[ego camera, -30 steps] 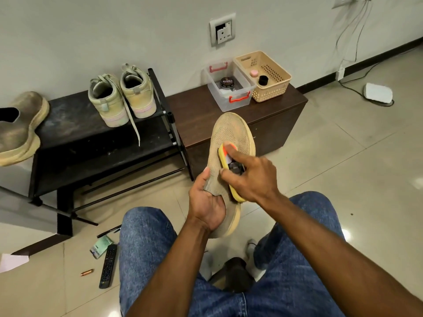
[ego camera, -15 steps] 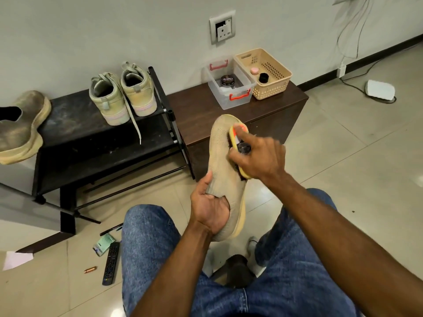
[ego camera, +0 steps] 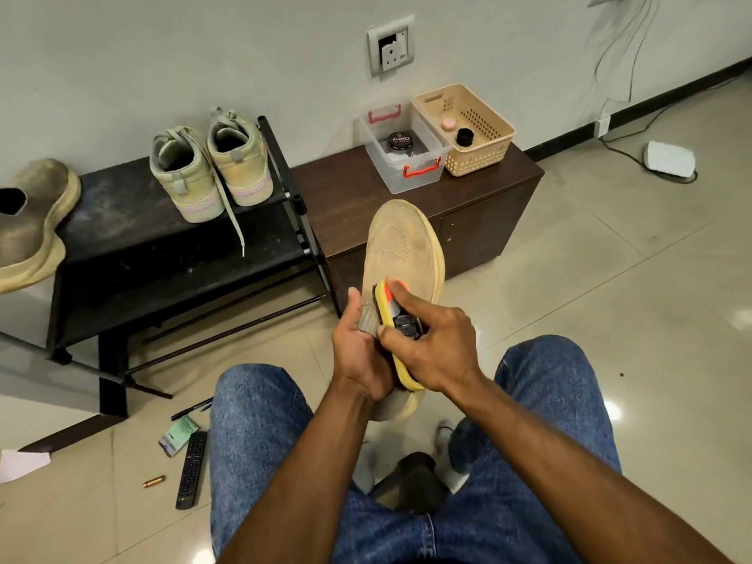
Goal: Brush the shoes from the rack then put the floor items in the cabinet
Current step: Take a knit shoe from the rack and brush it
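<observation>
My left hand [ego camera: 360,352] grips a tan knit shoe [ego camera: 401,246] by its heel end, toe pointing away from me. My right hand [ego camera: 433,343] holds a yellow and orange brush [ego camera: 390,297] pressed against the shoe's upper near the collar. A pair of pale green sneakers [ego camera: 211,168] stands on top of the black shoe rack [ego camera: 134,254]. A dusty tan shoe [ego camera: 30,221] sits at the rack's left end. On the floor lie a black remote [ego camera: 191,470], a green packet [ego camera: 178,435], a pen [ego camera: 191,409] and a small copper cylinder [ego camera: 154,481].
A low brown cabinet [ego camera: 480,221] stands right of the rack, bearing a clear box [ego camera: 423,173] with a polish tin and a beige basket [ego camera: 484,156]. A white device [ego camera: 669,158] with cables lies by the wall. My denim-clad knees fill the foreground. White paper [ego camera: 22,464] lies at left.
The brush has slid back from the toe area toward the heel end of the shoe, close to my left hand. The shoe stays held upright.
</observation>
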